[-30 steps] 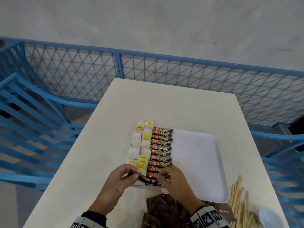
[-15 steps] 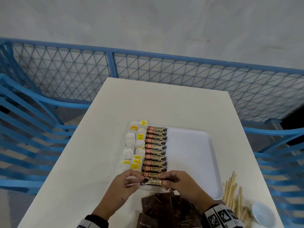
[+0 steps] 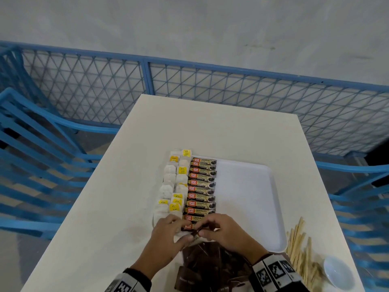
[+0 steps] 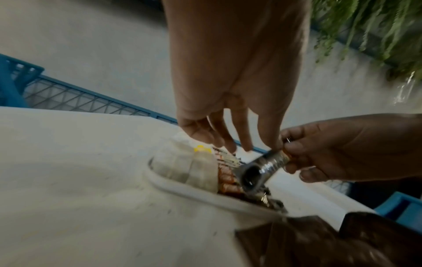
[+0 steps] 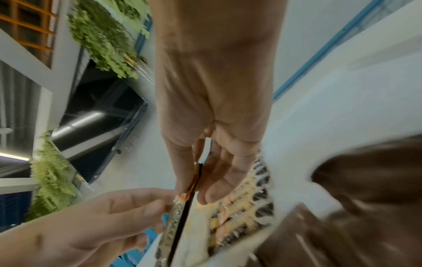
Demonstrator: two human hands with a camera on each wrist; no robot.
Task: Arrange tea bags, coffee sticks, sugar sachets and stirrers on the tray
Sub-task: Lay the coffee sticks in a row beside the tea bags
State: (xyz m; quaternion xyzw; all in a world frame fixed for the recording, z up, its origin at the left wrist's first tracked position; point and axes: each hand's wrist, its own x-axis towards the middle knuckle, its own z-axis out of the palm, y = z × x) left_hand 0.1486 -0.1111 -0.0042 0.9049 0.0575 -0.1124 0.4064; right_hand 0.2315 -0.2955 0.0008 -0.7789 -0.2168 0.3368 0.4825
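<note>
Both hands pinch one coffee stick (image 3: 190, 227), its ends inside each grip.

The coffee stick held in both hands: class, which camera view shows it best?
Right wrist view: the coffee stick runs lengthwise, its lettering partly legible, pinched at the end by the right hand. Left wrist shows it end-on and blurred; the head view mostly hides it behind fingers.

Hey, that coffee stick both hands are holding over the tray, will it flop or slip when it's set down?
The coffee stick probably stays fairly straight: it spans between the right hand and left hand without sagging. Its wrapper looks glossy, so it may slide. It looks flat, like its neighbours on the tray, so rolling seems unlikely.
</note>
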